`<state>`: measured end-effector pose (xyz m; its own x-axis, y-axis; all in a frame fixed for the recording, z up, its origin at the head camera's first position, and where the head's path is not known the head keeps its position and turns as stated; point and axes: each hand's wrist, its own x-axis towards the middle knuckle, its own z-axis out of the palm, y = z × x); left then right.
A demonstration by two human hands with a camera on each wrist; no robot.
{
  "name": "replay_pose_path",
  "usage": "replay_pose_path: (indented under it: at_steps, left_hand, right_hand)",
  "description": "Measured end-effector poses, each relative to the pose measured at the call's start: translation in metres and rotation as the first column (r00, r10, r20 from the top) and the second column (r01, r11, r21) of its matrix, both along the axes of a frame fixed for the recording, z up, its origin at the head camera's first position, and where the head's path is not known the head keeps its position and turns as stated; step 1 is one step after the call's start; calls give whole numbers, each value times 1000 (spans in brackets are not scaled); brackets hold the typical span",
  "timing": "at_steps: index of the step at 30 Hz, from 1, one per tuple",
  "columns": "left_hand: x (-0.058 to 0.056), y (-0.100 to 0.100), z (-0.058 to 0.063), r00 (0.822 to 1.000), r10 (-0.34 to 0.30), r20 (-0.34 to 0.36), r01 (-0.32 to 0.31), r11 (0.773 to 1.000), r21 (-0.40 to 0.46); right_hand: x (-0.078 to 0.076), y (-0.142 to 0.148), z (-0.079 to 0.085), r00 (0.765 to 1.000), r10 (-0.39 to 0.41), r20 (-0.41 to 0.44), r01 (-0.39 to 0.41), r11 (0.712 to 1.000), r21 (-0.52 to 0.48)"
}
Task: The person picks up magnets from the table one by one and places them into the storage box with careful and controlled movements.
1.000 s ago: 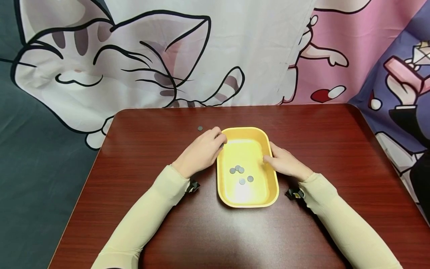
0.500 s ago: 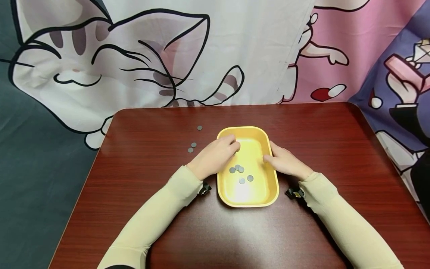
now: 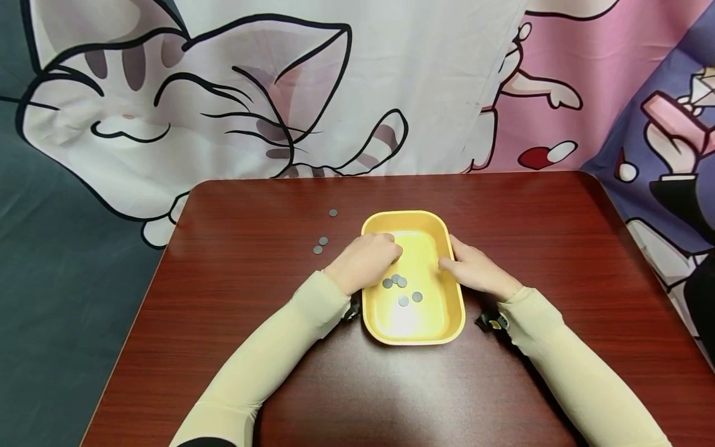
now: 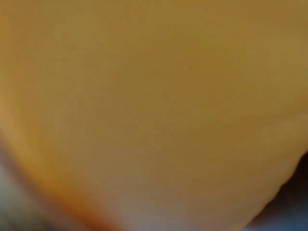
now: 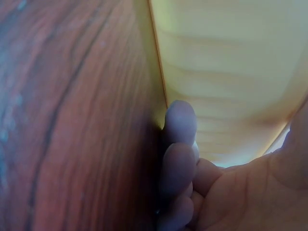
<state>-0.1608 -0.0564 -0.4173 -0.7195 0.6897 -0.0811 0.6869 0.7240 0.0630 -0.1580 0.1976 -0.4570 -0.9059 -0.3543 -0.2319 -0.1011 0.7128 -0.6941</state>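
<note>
A yellow rectangular tray [image 3: 413, 329] lies on the table. My left hand [image 3: 365, 264] reaches over its left wall, fingers bent down inside; their tips and anything between them are hidden. In the tray, near that hand, lie several flat grey coin-like discs [image 3: 417, 297]. My right hand [image 3: 475, 267] grips the tray's right wall, its thumb inside and its other fingers outside. In the right wrist view those fingers [image 5: 179, 168] lie against the tray's outer side, close to the tabletop. The left wrist view is filled by a blurred yellow-orange surface, too close to make out.
On the dark red wooden table [image 3: 268, 372], left of the tray, two grey discs lie side by side, and a single grey disc [image 3: 333, 213] sits farther back. A curtain [image 3: 436, 81] with cartoon prints hangs behind the table's far edge.
My left hand has moved right, from the tray's left rim into the tray, bringing two discs on the table into sight. A dark spot at its fingertips is now hidden. The right hand keeps its grip.
</note>
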Motion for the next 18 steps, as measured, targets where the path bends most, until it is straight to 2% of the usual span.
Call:
replay_pose_path:
  at_steps: [6,18]
  left_hand:
    - [1,3,-7,999,-40,5,40,999,-10]
    - [0,7,-10,999,-43,-1,43,999,-6]
  right_hand:
    - [0,-1,-1,1000,4,-3,-4,1000,7]
    - [1,0,1,1000,-3,-2,3,1000,0]
